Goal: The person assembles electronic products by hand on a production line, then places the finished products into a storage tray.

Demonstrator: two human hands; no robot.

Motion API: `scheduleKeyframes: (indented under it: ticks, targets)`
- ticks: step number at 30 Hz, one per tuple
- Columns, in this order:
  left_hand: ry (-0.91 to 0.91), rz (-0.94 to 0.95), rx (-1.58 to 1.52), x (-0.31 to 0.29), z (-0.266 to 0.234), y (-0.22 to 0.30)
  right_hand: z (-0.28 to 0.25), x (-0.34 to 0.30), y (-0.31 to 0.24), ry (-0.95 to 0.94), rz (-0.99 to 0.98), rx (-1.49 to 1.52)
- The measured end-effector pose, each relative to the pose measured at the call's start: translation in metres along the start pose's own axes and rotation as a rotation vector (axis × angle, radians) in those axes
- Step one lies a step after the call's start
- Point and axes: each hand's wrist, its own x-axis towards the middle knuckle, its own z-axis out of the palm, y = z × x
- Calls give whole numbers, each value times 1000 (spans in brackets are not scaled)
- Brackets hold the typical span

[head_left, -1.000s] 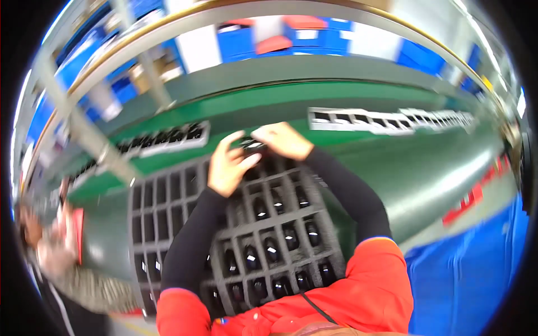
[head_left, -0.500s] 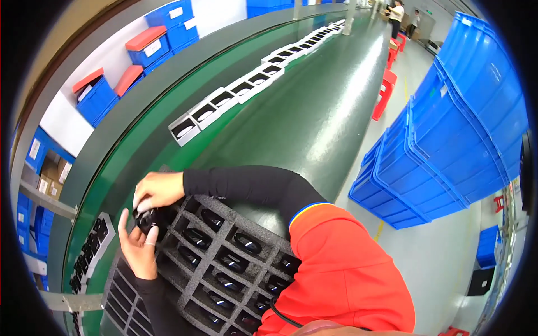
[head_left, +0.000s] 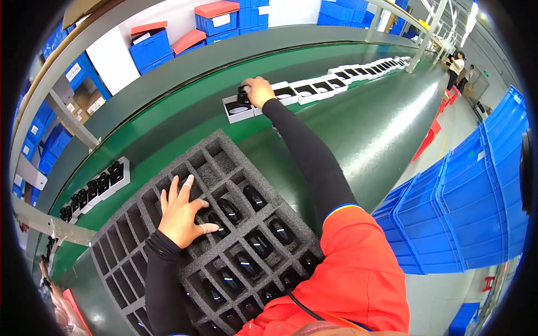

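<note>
My right hand (head_left: 259,91) is stretched out over the green work surface, its fingers closed round a small black glossy device (head_left: 243,95). Beneath that device is the nearest white open box (head_left: 240,114) of a long row. My left hand (head_left: 184,213) hovers low over a grey foam tray (head_left: 228,185), fingers spread. Its thumb and forefinger are around a black rounded device (head_left: 217,224) in one compartment; whether they touch it I cannot tell. Similar devices lie in several compartments on the tray's right side, while those on its left side and far corner hold none.
White boxes (head_left: 308,93) run into the distance along a green belt (head_left: 185,106). At left stands another row of white boxes with black devices (head_left: 101,187). Stacked blue crates (head_left: 448,207) stand at right, with red stools (head_left: 428,140) beyond. A person (head_left: 456,68) stands far off.
My hands were together at left, handling a black device. Now the right has reached away to the box row with a device, and the left has moved over the foam tray, fingers spread. The view has turned.
</note>
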Motion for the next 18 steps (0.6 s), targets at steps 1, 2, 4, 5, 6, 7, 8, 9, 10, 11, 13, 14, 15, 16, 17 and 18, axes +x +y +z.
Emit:
scheduleKeyframes:
  ticks: [1,2,4,5,6,7,8,9,10,11,13,14,15,16,17,18]
  targets:
    - [8,5,-5,-1,3,-2,8,0,-9,-19,29,36]
    - [14,35,-13,2,7,-1,14,4,-8,-92,20,46]
    - [-34,4,-19,0,0,0,35,5,-17,-151,-108,-95]
    - [-62,-20,-34,-1,-3,1,44,6,-23,-202,-73,-167]
    - [-68,2,-35,3,-1,2,46,5,-25,-206,-26,-123]
    - [-40,43,-66,7,0,4,38,3,-17,-184,1,-136]
    - [-9,76,-96,11,1,4,33,3,-12,-163,20,-144]
    - [-9,69,-92,10,0,-3,27,0,-24,-164,17,-136]
    - [64,104,-247,11,-2,-12,21,-5,-37,-95,-55,-83]
    - [141,134,-403,11,-3,-16,12,-9,-58,-27,-131,-29]
    - [252,76,-848,10,-5,-23,-8,-18,-100,-152,-327,322]
    - [264,-33,-1099,5,-5,-26,-25,-30,-130,-323,-387,579]
    - [313,-72,-1161,5,2,-41,-48,-43,-151,-486,-457,714]
    - [408,-130,-1329,12,6,-35,-62,-56,-163,-514,-575,830]
    - [511,-201,-1490,17,8,-29,-71,-68,-174,-633,-525,906]
    - [519,-199,-1483,18,3,-21,-68,-79,-180,-564,-550,961]
